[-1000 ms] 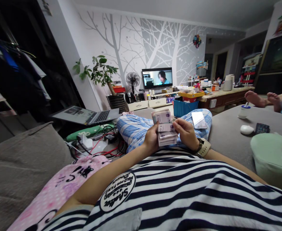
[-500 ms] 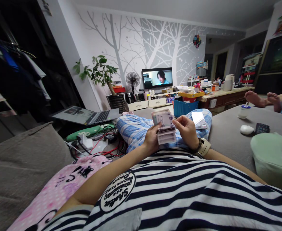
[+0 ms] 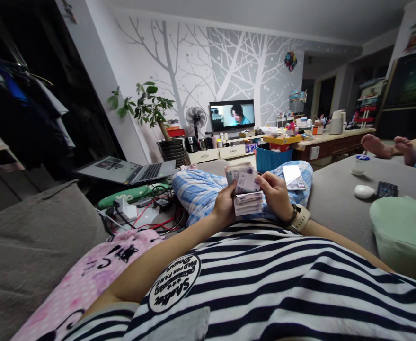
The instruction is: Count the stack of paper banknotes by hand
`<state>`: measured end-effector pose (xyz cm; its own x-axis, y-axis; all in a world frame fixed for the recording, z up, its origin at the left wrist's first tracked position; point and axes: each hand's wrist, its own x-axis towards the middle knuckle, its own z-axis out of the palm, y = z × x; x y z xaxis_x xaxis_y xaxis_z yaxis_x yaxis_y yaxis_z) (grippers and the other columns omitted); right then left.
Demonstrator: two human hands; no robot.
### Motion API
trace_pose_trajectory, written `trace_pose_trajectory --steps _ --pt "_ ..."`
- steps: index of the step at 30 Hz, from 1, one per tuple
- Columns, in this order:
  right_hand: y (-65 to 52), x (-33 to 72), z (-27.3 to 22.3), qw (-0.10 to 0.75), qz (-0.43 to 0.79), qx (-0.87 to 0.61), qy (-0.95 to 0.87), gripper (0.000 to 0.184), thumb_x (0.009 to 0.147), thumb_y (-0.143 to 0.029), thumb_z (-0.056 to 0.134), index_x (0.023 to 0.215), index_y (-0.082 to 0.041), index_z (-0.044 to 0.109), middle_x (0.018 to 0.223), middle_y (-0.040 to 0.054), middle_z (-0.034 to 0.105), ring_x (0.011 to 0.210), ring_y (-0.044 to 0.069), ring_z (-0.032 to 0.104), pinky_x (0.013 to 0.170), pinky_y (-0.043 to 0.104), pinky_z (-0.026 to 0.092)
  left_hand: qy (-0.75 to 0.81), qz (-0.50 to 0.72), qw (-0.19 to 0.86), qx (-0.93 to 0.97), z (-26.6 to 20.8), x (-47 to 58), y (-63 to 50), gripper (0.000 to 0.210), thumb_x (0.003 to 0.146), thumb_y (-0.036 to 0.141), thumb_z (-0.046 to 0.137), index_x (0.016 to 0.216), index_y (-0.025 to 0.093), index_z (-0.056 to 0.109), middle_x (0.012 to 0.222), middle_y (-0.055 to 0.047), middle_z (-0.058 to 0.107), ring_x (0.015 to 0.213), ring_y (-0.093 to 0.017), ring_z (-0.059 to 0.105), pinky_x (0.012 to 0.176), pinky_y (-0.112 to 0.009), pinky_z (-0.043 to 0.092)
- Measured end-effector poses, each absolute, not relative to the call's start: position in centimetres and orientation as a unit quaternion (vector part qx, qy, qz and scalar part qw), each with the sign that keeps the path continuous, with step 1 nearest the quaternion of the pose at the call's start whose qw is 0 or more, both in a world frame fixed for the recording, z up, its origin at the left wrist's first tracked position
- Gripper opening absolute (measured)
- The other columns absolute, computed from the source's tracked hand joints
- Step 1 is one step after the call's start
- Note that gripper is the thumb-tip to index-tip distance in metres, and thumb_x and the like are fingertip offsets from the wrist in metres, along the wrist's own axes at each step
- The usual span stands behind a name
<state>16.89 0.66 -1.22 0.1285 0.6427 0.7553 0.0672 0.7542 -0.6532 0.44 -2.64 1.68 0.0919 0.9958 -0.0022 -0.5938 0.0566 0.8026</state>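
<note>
A folded stack of purple-grey banknotes (image 3: 245, 182) is held up over my lap, its lower ends fanned in layers. My left hand (image 3: 225, 202) grips the stack along its left side, thumb across the front. At the stack's right edge my right hand (image 3: 274, 192) pinches the top banknote between thumb and finger. A pale watch (image 3: 301, 218) and a dark bracelet sit on my right wrist. Just beyond that hand, a smartphone (image 3: 293, 177) lies on my blue checked trouser leg (image 3: 200, 192).
An open laptop (image 3: 133, 171) stands to the left above tangled cables (image 3: 168, 215). On the grey sofa to the right lie a white mouse (image 3: 364, 191), a black keypad (image 3: 387, 189), a small cup (image 3: 360, 165) and a green neck pillow (image 3: 395, 218). Another person's bare feet (image 3: 378, 146) rest behind.
The top banknote's right side has shifted right and slightly down with my right fingers. The stack's lower ends have moved slightly right. My left hand keeps its grip.
</note>
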Motion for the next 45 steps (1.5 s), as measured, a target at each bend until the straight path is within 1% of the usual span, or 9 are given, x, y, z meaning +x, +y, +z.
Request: trace_pose_trajectory --steps 3,8,13,17,22,30,35,41,45 --pt "0.0 16.9 -1.0 0.695 0.196 -0.265 -0.639 0.057 0.105 -0.073 0.076 0.073 -0.028 0.062 0.066 -0.0025 0.054 0.066 0.019 0.043 0.068 0.036 0.041 0.305 0.604 0.660 0.326 2.0 0.7 -2.8 0.030 0.112 0.031 0.076 0.131 0.009 0.087 0.102 -0.015 0.094 0.103 -0.036 0.093 0.096 -0.046 0.078" --pt "-0.6 16.9 -0.8 0.688 0.190 -0.247 -0.655 0.058 0.106 -0.076 0.076 0.075 -0.028 0.066 0.068 -0.0019 0.056 0.067 0.019 0.045 0.068 0.036 0.042 0.298 0.608 0.651 0.342 1.8 0.6 -2.7 0.035 0.112 0.031 0.076 0.140 0.012 0.085 0.102 -0.013 0.094 0.099 -0.035 0.093 0.095 -0.046 0.078" --pt "-0.6 16.8 -0.8 0.684 0.195 -0.249 -0.657 0.059 0.107 -0.078 0.074 0.077 -0.028 0.066 0.070 -0.0011 0.057 0.069 0.020 0.048 0.069 0.037 0.044 0.285 0.602 0.661 0.345 1.5 0.4 -2.5 0.038 0.106 0.032 0.082 0.138 0.011 0.085 0.104 -0.015 0.094 0.097 -0.037 0.093 0.095 -0.049 0.078" --pt "-0.7 16.9 -0.7 0.677 0.201 -0.257 -0.660 0.059 0.106 -0.079 0.074 0.077 -0.028 0.065 0.071 -0.0004 0.057 0.071 0.021 0.048 0.070 0.037 0.045 0.288 0.603 0.664 0.337 1.4 0.4 -2.4 0.033 0.106 0.028 0.079 0.133 0.010 0.087 0.103 -0.017 0.093 0.096 -0.039 0.093 0.095 -0.050 0.078" --pt "-0.8 16.9 -0.5 0.674 0.205 -0.252 -0.663 0.059 0.105 -0.079 0.075 0.076 -0.028 0.064 0.069 -0.0015 0.055 0.070 0.020 0.046 0.070 0.037 0.044 0.273 0.602 0.669 0.340 1.2 0.4 -2.2 0.032 0.105 0.032 0.085 0.130 0.012 0.089 0.104 -0.017 0.094 0.102 -0.039 0.093 0.098 -0.050 0.078" --pt "-0.6 16.9 -0.7 0.680 0.206 -0.252 -0.656 0.058 0.105 -0.077 0.076 0.075 -0.028 0.065 0.069 -0.0012 0.056 0.070 0.020 0.046 0.069 0.036 0.042 0.291 0.591 0.672 0.338 1.2 0.3 -2.2 0.045 0.107 0.033 0.079 0.144 0.008 0.082 0.109 -0.018 0.095 0.095 -0.039 0.093 0.095 -0.052 0.078" --pt "-0.5 17.0 -0.7 0.674 0.207 -0.253 -0.662 0.058 0.105 -0.077 0.076 0.077 -0.028 0.065 0.070 -0.0010 0.056 0.070 0.020 0.047 0.070 0.036 0.044 0.296 0.602 0.664 0.331 1.3 0.3 -2.2 0.036 0.110 0.028 0.073 0.136 0.006 0.085 0.106 -0.018 0.095 0.098 -0.037 0.094 0.098 -0.049 0.077" --pt "-0.6 17.0 -0.6 0.676 0.208 -0.247 -0.662 0.059 0.105 -0.078 0.076 0.075 -0.028 0.064 0.068 -0.0020 0.054 0.068 0.020 0.046 0.070 0.037 0.045 0.287 0.607 0.664 0.330 1.3 0.3 -2.0 0.033 0.109 0.031 0.080 0.130 0.006 0.086 0.109 -0.019 0.095 0.100 -0.038 0.094 0.097 -0.048 0.077" --pt "-0.7 17.0 -0.5 0.679 0.209 -0.249 -0.659 0.060 0.104 -0.079 0.076 0.075 -0.029 0.064 0.067 -0.0025 0.052 0.068 0.020 0.045 0.071 0.037 0.046 0.286 0.612 0.659 0.330 1.4 0.3 -2.1 0.028 0.110 0.031 0.080 0.124 0.008 0.087 0.104 -0.017 0.094 0.103 -0.037 0.094 0.099 -0.045 0.076"
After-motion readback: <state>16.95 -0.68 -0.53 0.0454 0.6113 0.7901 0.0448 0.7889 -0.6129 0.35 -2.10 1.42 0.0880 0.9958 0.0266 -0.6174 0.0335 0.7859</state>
